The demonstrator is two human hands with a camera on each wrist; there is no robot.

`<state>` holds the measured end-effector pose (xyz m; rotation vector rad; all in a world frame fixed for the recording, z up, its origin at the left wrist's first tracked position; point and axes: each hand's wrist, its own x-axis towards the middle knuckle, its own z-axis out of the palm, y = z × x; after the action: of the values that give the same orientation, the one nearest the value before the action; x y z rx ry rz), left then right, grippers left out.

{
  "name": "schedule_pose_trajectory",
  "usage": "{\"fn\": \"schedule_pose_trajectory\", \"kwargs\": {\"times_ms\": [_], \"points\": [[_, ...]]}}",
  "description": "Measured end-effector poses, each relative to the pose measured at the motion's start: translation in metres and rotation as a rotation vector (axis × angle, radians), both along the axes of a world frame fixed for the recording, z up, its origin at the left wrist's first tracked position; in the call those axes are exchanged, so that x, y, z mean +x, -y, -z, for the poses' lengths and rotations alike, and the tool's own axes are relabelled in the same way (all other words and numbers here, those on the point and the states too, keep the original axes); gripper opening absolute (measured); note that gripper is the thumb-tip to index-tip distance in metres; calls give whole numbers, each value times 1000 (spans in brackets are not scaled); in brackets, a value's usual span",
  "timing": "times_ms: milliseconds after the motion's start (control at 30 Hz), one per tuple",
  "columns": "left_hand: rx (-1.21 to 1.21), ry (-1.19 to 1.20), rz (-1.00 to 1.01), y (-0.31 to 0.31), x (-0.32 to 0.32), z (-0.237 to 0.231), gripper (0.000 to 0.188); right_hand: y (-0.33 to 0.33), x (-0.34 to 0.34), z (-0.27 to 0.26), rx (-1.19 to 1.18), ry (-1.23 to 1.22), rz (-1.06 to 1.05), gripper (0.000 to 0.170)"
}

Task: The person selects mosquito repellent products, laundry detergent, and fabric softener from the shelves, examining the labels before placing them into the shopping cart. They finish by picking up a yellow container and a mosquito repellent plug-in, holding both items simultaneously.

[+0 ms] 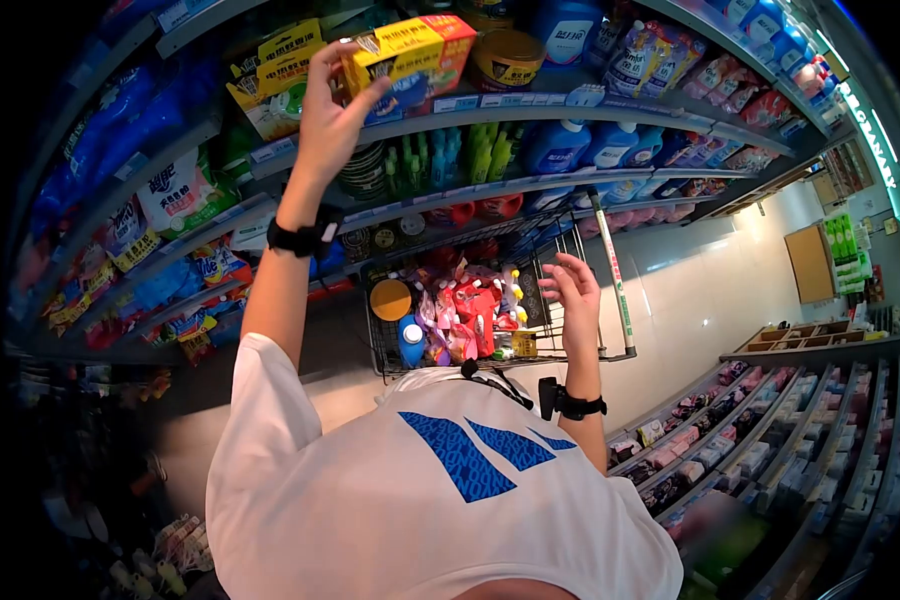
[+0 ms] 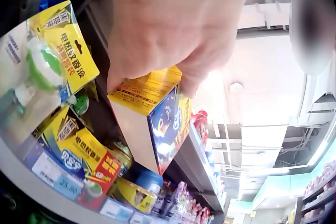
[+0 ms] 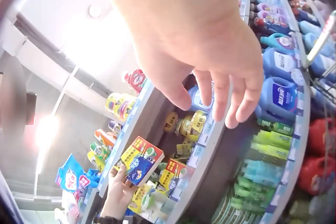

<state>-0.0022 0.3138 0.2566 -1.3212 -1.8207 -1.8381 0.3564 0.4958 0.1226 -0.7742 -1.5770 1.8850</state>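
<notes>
My left hand point(image 1: 330, 115) grips a yellow, red and blue box of mosquito repellent liquid point(image 1: 410, 62) in front of the upper shelf. In the left wrist view the thumb and fingers of the left hand point(image 2: 168, 29) pinch the top end of the box point(image 2: 139, 132). Similar yellow packs point(image 2: 71, 58) stand beside it on the shelf. Over the cart, near its handle, my right hand point(image 1: 573, 295) hangs with loosely bent fingers and nothing in them. The right wrist view has the right hand point(image 3: 205, 61) in front of the shelves, and the box point(image 3: 140, 161) farther off.
A shopping cart point(image 1: 378, 345) stands against my front, loaded with red and purple packs, a blue bottle point(image 1: 411, 340) and an orange-lidded tub point(image 1: 390, 299). Detergent bottles point(image 1: 560, 145) line the shelves ahead. A low rack of small packs point(image 1: 750, 430) stands at the right.
</notes>
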Motion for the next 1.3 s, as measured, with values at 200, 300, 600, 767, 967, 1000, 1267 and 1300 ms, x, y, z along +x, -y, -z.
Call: {"fn": "schedule_pose_trajectory", "kwargs": {"times_ms": [200,300,600,767,967,1000,1267,1300], "points": [[-138,-119,-122,-15,-74,-6,39,0,17,14,14,54,-42,32],[-199,-180,-151,-14,-81,-4,36,-1,30,18,4,63,-21,33],[-333,-311,-497,-19,-57,-15,42,-15,60,37,-22,152,74,31],[-62,-493,-596,-25,-6,-3,44,-19,66,36,-46,168,126,33],[-148,-265,-452,9,53,176,33,-21,79,57,-19,249,140,33],[-254,-151,-441,17,72,216,34,-21,80,60,-14,270,132,32],[-418,1279,-72,90,160,465,55,-7,118,77,450,642,-9,34],[-323,1481,-155,91,162,509,43,-3,124,78,522,668,-25,36]]}}
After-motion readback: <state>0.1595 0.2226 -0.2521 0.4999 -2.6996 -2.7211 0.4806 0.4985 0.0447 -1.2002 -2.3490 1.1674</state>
